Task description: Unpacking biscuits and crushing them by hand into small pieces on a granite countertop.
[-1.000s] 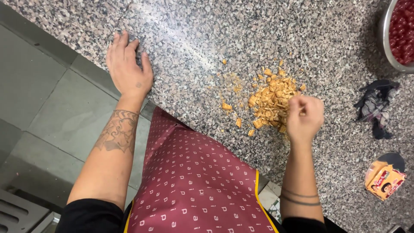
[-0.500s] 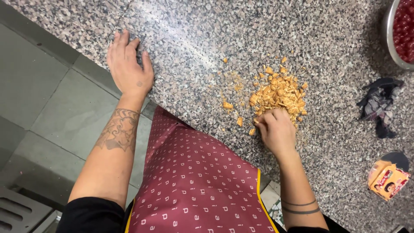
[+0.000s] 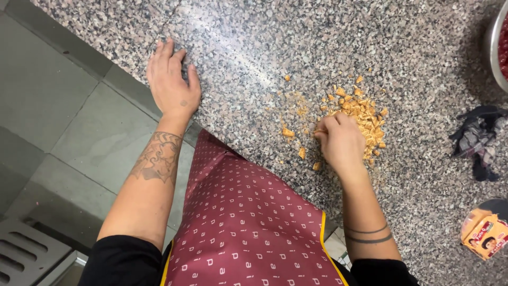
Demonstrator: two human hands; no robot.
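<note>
Two hands, right hand (image 3: 341,143) on crumbs (image 3: 365,114)

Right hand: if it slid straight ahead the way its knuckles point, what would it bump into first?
Probably the pile of small orange-tan crumbly pieces on the speckled granite counter. The curled right hand already rests against that pile's near edge.

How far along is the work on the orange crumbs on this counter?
Looks done: most orange crumbs sit heaped in one pile on the granite counter. In hand: the right hand, curled, presses at the pile's near edge; the left hand lies flat on the counter. Left: loose pieces lie scattered to the pile's left.
</note>
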